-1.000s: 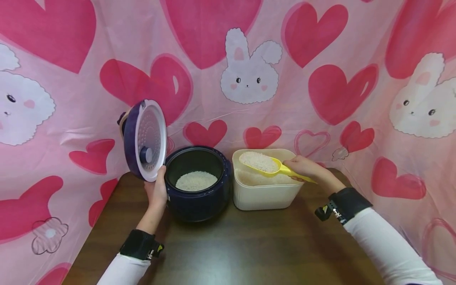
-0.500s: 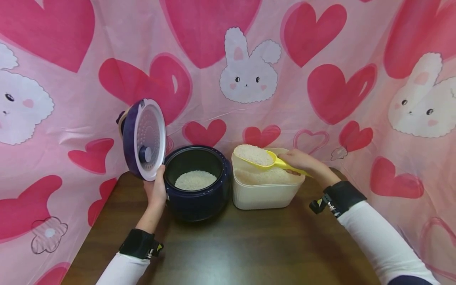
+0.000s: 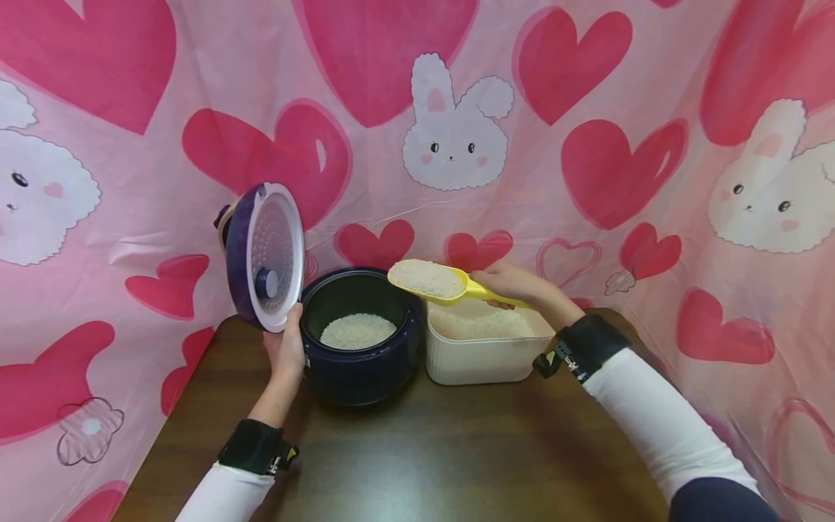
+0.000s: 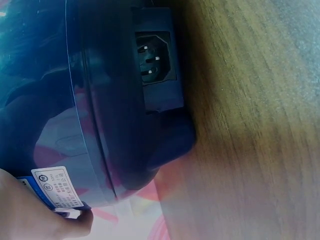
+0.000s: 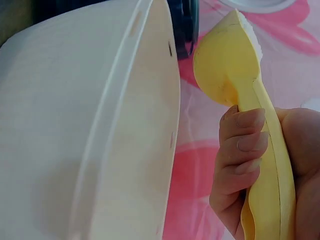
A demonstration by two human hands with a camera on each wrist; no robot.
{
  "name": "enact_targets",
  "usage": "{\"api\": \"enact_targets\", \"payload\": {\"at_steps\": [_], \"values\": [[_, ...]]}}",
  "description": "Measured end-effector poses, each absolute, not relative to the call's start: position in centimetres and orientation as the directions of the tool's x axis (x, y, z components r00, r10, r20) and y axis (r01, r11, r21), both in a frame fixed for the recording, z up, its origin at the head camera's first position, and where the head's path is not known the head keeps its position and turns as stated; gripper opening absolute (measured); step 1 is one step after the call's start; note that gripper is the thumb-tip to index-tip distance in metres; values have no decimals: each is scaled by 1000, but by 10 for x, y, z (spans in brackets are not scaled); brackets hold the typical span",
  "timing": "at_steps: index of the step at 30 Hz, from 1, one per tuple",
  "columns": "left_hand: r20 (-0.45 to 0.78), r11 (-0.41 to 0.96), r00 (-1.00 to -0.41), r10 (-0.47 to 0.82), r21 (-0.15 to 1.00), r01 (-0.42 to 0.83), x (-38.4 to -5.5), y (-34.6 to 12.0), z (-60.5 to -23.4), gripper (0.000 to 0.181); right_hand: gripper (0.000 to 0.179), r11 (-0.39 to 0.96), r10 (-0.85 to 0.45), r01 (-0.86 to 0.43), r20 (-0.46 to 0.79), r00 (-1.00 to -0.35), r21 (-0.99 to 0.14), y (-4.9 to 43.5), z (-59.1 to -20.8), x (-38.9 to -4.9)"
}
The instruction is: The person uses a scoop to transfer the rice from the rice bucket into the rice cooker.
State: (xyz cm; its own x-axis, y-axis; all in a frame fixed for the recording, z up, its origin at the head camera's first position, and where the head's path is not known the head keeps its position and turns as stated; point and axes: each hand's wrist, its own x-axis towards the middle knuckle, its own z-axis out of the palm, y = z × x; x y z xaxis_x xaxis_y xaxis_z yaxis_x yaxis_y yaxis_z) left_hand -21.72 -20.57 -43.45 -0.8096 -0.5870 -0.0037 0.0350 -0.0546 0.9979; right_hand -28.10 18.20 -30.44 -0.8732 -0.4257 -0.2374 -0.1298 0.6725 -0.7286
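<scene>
My left hand [image 3: 285,348] grips the lower edge of the dark blue rice cooker lid [image 3: 243,250], thumb at its white rim. The lid stands raised on the left of the rice cooker [image 3: 359,377], and white rice [image 3: 357,331] lies in the dark pot. With curled fingers my right hand [image 3: 512,281] holds a yellow scoop [image 3: 478,290] by its handle. Heaped rice [image 3: 427,278] fills the scoop, whose tip overlaps the cooker's right rim in the head view. Below the right hand stands a cream bin [image 3: 483,362] holding more rice [image 3: 485,324].
The cooker and bin stand side by side on a dark wooden table [image 3: 417,449], against a pink cloth [image 3: 385,167] with hearts and rabbits. A power socket [image 4: 154,57] shows on the cooker's side in the left wrist view, beside a printed label [image 4: 57,187].
The right hand has carried the rice-filled scoop up and left, from over the bin to the cooker's right rim. The left hand and the lid have stayed in place.
</scene>
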Motion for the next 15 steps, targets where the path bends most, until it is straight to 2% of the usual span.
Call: {"api": "enact_targets", "payload": {"at_steps": [15], "values": [[-1,-61,-801,-598,997,45,-218,-204,-434,70,48,755,-425,-217,-210,-880,-619,124,-296,-292]]}}
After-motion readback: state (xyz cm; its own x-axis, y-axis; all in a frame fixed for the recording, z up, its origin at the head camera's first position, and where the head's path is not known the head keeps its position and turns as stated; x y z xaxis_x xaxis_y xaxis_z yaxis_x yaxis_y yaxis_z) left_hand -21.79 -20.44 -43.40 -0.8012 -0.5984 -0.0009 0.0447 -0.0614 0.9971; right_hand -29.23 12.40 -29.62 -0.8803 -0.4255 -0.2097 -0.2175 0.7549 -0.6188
